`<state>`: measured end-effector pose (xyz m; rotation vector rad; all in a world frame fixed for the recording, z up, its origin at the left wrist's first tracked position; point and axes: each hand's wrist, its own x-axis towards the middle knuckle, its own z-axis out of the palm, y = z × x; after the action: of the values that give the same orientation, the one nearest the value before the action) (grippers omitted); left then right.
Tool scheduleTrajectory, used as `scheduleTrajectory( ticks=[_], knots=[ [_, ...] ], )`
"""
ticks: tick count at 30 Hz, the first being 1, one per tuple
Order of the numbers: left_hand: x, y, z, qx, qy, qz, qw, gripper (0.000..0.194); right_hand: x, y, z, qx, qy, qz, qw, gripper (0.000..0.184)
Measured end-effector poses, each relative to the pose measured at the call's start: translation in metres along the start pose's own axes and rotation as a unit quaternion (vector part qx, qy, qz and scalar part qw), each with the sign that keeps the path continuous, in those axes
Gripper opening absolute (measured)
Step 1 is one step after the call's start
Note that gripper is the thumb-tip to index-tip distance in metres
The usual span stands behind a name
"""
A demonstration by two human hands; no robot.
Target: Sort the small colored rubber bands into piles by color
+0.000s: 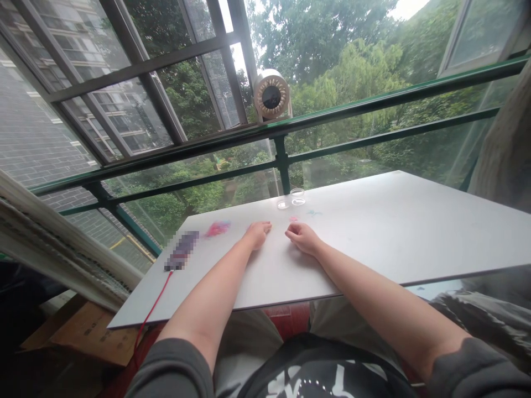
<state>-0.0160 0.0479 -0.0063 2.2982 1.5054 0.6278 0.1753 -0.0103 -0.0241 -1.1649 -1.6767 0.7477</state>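
Both of my forearms reach out over a white board (373,232) that lies across my lap. My left hand (258,232) rests on the board with its fingers curled under, and a small yellowish bit shows at its fingertips. My right hand (302,236) lies a little to the right, fingers curled in a loose fist on the board, near a small pink speck (292,219). What either hand holds is too small to make out. Two small clear round dishes (291,198) stand just beyond the hands.
A blurred dark device (183,250) with a red cable (153,307) lies at the board's left, beside a pink heap (217,228). A bluish speck (314,212) lies past my right hand. Green railing (282,160) and windows stand beyond. Cardboard (83,329) lies lower left.
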Motion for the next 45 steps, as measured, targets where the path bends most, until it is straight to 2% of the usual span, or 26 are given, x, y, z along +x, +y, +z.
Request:
scheduleTrajectory(
  ticks=[5, 15, 26, 37, 40, 45],
  knots=[
    [0.001, -0.002, -0.004, -0.014, 0.006, -0.002, 1.0, 0.052, 0.0, -0.001, 0.0, -0.002, -0.001, 0.0, 1.0, 0.017],
    [0.006, -0.001, -0.009, -0.033, 0.009, 0.0, 0.999, 0.049, 0.0, -0.001, -0.001, -0.01, -0.001, -0.004, 1.0, 0.017],
    [0.003, 0.005, -0.012, -0.019, -0.027, 0.01, 0.999, 0.044, -0.001, -0.003, 0.0, -0.006, -0.005, 0.01, 1.0, 0.017],
    [0.004, 0.004, -0.014, -0.021, -0.046, 0.019, 0.999, 0.063, -0.001, -0.003, 0.0, -0.002, -0.008, 0.012, 1.0, 0.017],
    [0.004, 0.003, -0.024, 0.002, -0.032, 0.019, 0.999, 0.059, -0.001, -0.004, -0.001, -0.006, -0.008, 0.013, 1.0, 0.017],
    [-0.009, -0.012, -0.052, 0.061, 0.006, -0.015, 0.998, 0.044, 0.0, -0.003, -0.001, -0.013, -0.01, 0.017, 1.0, 0.015]
  ],
)
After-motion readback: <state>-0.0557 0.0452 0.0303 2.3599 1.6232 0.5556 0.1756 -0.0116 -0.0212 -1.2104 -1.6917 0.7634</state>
